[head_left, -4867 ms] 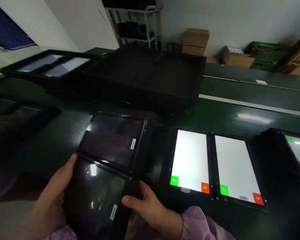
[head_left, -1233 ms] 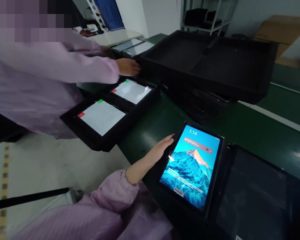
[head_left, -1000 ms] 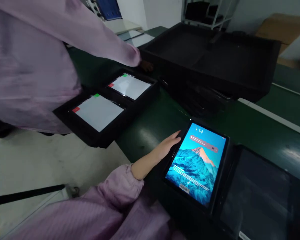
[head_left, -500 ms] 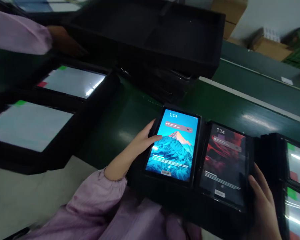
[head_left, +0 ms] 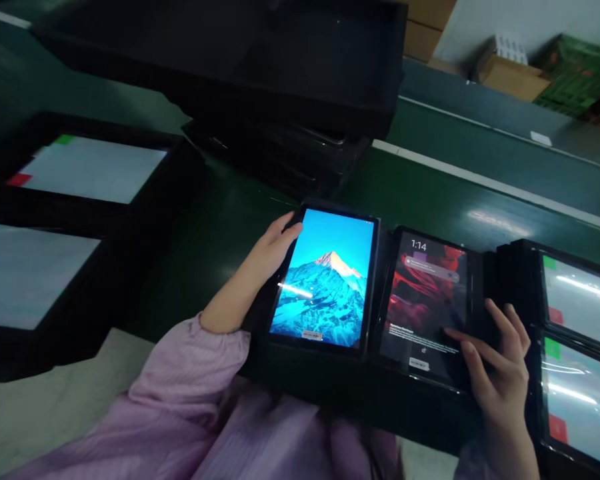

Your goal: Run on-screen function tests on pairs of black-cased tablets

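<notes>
Two tablets lie side by side in a black tray (head_left: 305, 377) in front of me. The left tablet (head_left: 325, 280) shows a bright blue mountain picture with no clock on it. On the right tablet (head_left: 425, 300) is a dark red lock screen reading 1:14. My left hand (head_left: 275, 247) grips the tray's left side, thumb at the left tablet's edge, its other fingers partly hidden. With fingers apart, my right hand (head_left: 500, 360) is over the right tablet, the index fingertip at its lower screen. Each tablet has a small white label near its bottom.
More lit tablets (head_left: 100, 167) lie in a black tray at left, and white-screened tablets (head_left: 585, 293) at right. A large black tray (head_left: 220, 53) sits on a dark stack across the green bench (head_left: 430, 180). Cardboard boxes (head_left: 515, 77) stand behind.
The left tablet's clock and notification have gone from its screen. My right hand has moved from the tray's right edge onto the right tablet. Another person's hand at upper left is out of view.
</notes>
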### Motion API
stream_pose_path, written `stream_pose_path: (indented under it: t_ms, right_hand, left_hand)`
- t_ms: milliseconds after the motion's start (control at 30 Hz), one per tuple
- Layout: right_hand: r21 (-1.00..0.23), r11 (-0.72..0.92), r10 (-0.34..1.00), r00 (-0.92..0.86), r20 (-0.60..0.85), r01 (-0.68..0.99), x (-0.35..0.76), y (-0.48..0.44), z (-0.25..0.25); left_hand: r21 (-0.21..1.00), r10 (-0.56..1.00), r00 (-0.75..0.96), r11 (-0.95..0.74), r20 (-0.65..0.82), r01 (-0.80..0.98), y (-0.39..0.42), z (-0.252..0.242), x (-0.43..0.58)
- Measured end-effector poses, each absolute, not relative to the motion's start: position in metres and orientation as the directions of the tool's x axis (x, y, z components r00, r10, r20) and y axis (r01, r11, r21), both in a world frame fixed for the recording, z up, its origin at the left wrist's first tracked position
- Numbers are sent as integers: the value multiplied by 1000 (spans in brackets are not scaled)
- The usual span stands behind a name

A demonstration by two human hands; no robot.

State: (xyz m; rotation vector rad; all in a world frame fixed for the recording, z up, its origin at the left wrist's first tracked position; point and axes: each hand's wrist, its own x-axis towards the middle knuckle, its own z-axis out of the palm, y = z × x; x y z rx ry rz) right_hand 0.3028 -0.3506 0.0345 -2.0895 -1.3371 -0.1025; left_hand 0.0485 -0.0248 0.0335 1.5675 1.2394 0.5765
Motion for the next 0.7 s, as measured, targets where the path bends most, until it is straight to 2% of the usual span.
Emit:
stream_pose_path:
  t_ms: [100, 233, 467, 600, 700]
  right_hand:
    - [-473, -332, 769, 525, 365, 816, 307, -349, 31]
    - [-573, -342, 721, 599, 349, 745, 305, -350, 31]
    - [-621, -265, 623, 623, 474, 738, 292, -353, 31]
    - [-594, -215, 636, 572, 517, 775, 288, -362, 30]
    - [-569, -216, 652, 551, 521, 794, 283, -370, 33]
  left_hand:
    - [901, 892, 328, 166, -311, 402, -40, 41, 36]
    - [853, 838, 369, 195, -401, 484, -66, 57, 10]
    - [797, 708, 520, 101, -479, 596, -92, 67, -18]
    - [761, 694, 562, -30, -451, 648, -100, 58, -21]
    - [752, 698, 564, -56, -441, 657, -104, 56, -20]
